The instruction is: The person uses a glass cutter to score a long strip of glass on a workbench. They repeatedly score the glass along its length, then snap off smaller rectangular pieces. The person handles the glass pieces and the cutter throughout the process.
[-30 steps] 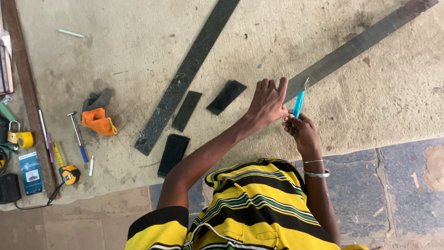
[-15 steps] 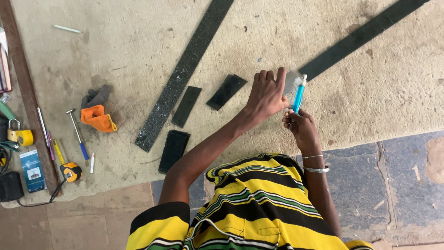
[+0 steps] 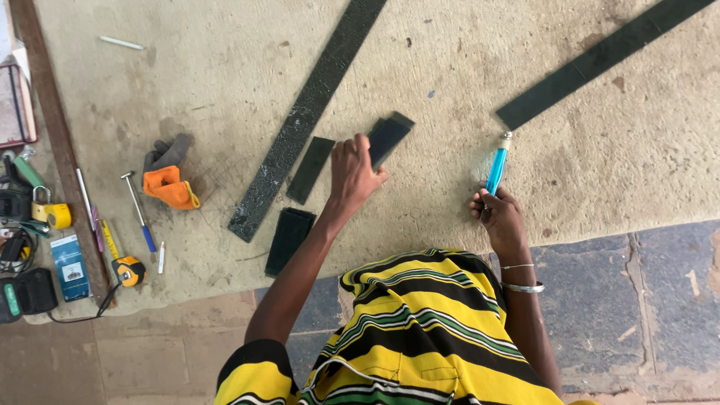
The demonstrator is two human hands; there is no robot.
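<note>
Left hand (image 3: 352, 169) covers part of small dark glass piece (image 3: 388, 137); both long dark strips (image 3: 307, 116) (image 3: 600, 60) cut by top edge.
</note>
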